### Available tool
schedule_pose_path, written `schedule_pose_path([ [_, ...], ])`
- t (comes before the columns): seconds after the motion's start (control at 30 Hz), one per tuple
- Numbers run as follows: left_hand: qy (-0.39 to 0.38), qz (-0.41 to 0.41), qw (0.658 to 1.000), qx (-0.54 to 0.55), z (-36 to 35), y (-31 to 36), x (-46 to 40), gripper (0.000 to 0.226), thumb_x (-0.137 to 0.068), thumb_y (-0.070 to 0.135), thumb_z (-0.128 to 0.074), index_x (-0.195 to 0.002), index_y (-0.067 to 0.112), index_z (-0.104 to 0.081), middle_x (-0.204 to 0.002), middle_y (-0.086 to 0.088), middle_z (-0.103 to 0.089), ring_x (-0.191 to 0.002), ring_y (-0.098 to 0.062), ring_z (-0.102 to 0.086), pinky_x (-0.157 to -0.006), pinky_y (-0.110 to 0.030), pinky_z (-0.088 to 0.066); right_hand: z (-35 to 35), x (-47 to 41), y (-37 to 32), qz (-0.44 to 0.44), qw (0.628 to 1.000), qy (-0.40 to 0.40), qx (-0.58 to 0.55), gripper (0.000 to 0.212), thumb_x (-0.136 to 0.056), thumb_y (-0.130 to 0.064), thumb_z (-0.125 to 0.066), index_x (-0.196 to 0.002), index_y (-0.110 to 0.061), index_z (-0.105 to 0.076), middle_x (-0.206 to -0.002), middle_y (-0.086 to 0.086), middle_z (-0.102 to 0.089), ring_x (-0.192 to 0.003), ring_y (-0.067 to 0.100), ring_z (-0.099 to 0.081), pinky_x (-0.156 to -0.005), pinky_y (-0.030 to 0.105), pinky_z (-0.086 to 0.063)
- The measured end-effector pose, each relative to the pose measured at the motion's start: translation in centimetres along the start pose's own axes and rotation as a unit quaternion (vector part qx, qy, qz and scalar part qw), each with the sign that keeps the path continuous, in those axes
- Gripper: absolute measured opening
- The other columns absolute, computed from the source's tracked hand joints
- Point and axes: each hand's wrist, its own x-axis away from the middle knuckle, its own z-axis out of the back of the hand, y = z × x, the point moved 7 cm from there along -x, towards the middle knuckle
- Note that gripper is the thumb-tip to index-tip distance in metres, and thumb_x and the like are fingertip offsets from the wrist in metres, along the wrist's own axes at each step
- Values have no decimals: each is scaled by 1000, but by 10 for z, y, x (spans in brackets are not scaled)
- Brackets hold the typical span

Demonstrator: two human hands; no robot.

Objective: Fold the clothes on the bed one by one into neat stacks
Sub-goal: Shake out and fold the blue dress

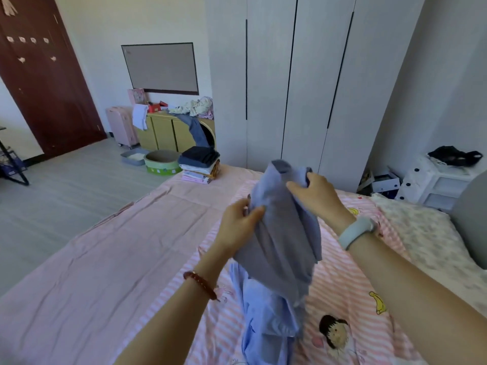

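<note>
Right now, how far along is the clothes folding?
Done: a folded stack sits at the bed's far corner. In hand: the left hand and right hand hold up a grey-blue garment. Left: a light blue garment lies unfolded beneath.

Light-blue garment (261, 333) cut off btm.

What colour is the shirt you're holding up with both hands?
The shirt is a soft greyish blue, plain with no pattern, seen best in the head view.
</note>
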Motion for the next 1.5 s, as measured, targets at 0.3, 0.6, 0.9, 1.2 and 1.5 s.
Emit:
schedule_pose_path([
  [0.3, 61, 98, 982, 152, 7, 27, -51, 13, -92, 12, -56, -85, 2, -55, -83, -16, -53, -79, -20, -52, -69, -28, -44, -51, 68, -5, 188, 965, -86, -160, 53, -83, -21, -68, -130, -14, -45, -125, -11, -51, -112, 1, -48, -90, 10, -36],
  [0.6, -137, 110, 974, 146, -11, -7, 8, 41, -94, 30, -51, -133, 20, -43, -126, -1, -56, -114, -15, -56, -96, -34, -44, -19, 1, -2, -37, 957, -182, -222, 6, -81, 4, -62, -78, 0, -66, -72, 7, -64, -66, 17, -59, -59, 24, -47],
  [0.9, -47, 86, 994, 44, -30, -38, 24, 39, -94, 17, -53, -58, 16, -37, -55, 3, -29, -52, -8, -27, -50, -27, -22, -23, -6, 37, -110, 957, -87, -252, 8, -82, 5, -61, -85, -1, -62, -78, 6, -59, -78, 22, -54, -55, 11, -43],
  [1.2, 67, 269, 921, 275, -4, -47, -5, 20, -96, 6, -48, -80, -4, -55, -78, -14, -53, -69, -20, -50, -64, -27, -43, -77, 104, 27, 223, 930, -278, -84, 79, -81, -41, -68, -135, -49, -12, -141, -24, -27, -131, -8, -24, -107, 16, -26],
  [1.5, 71, 227, 925, 297, 15, -36, -26, 21, -97, 8, -46, -82, -2, -57, -80, -15, -53, -67, -24, -53, -58, -28, -45, -81, 92, 24, 295, 941, -165, 28, 33, -96, -9, -48, -128, -7, -52, -118, 15, -54, -83, 28, -55, -71, 29, -39],
])
